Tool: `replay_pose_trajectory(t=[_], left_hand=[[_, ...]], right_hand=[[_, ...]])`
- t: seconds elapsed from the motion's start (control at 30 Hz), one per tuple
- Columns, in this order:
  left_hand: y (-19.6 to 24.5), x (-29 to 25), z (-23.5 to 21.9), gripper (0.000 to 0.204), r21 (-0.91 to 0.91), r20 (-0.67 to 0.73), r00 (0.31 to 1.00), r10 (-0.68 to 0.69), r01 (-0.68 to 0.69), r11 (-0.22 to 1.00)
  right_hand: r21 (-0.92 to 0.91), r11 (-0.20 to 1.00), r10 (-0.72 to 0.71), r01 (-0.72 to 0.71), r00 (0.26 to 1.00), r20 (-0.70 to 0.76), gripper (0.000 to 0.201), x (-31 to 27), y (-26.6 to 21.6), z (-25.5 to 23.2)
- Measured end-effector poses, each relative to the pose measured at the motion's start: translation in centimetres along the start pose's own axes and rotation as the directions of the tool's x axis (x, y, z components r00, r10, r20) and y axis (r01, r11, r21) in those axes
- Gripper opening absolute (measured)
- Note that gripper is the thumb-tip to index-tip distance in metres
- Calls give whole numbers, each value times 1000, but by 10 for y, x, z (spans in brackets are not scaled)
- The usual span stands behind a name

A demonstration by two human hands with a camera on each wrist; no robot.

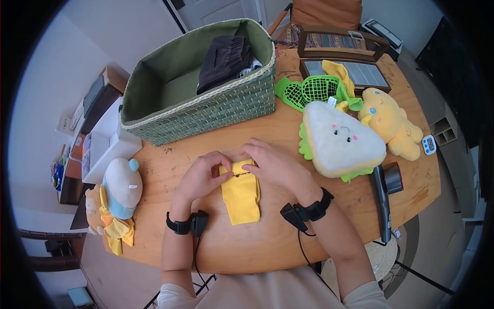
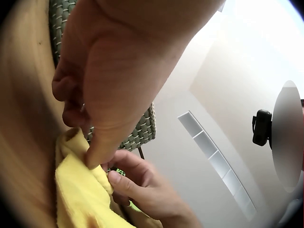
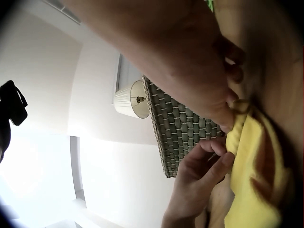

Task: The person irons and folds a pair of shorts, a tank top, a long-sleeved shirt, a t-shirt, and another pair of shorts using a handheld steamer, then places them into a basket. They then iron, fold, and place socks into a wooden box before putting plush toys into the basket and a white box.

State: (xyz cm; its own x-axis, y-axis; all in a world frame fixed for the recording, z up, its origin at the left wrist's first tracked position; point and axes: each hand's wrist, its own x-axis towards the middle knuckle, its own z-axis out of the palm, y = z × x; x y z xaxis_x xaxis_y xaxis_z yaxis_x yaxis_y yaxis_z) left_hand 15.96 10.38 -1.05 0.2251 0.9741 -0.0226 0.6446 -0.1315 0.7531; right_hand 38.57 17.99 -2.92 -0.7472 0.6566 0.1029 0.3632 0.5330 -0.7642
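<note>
Head view: yellow cloth lies on the wooden table, directly in front of the person, upper end folded over into a band. Left hand pinches the left side of this band between thumb and curled fingers; right hand pinches its right side. Both wrist views agree: thumbs on the folded edge, which is slightly raised; the lower part hangs looser.

Surroundings: green woven basket beyond the hands, cloth-lined, dark folded garment inside at its right end. Right side of table: sandwich-shaped plush, touching yellow plush toy; green mesh item behind; small digital timer near the table edge. Left side: white-and-blue plush beside a smaller tan plush. Right wrist view: lampshade visible past the basket.
</note>
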Motion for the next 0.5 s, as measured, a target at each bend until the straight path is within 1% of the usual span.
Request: replay_pose_trajectory(t=[0.03, 0.1, 0.17, 0.23, 0.3, 0.4, 0.43, 0.5], left_hand=[[2, 0, 0, 18, 0, 0, 1000, 0, 0, 1000], [8, 1, -2, 19, 23, 21, 998, -57, 56, 998], [13, 1, -2, 20, 19, 12, 998, -59, 59, 998], [17, 1, -2, 20, 14, 5, 998, -62, 62, 998], [19, 1, -2, 23, -22, -11, 991, -137, 136, 990], [16, -1, -2, 26, 28, 24, 991, -132, 131, 991], [15, -1, -2, 26, 28, 26, 991, -132, 131, 991], [13, 0, -2, 29, 53, 35, 997, -63, 61, 997]], right_hand=[[-24, 1000, 16, -16, 1000, 17, 26, 0, 3, 2], [-49, 998, 34, -32, 999, 33, 28, -1, 6, 3], [-50, 998, 38, -33, 994, 105, 29, -1, 5, 1], [-39, 999, 20, -16, 994, 104, 28, 0, 6, 3], [-28, 1000, 3, 0, 995, 103, 26, 1, 5, 3], [-4, 1000, 9, -9, 993, 117, 22, 1, -2, -2], [-25, 1000, -12, 14, 995, 103, 21, 2, -3, -3], [-47, 998, -32, 36, 996, 89, 20, 3, -5, -2]])
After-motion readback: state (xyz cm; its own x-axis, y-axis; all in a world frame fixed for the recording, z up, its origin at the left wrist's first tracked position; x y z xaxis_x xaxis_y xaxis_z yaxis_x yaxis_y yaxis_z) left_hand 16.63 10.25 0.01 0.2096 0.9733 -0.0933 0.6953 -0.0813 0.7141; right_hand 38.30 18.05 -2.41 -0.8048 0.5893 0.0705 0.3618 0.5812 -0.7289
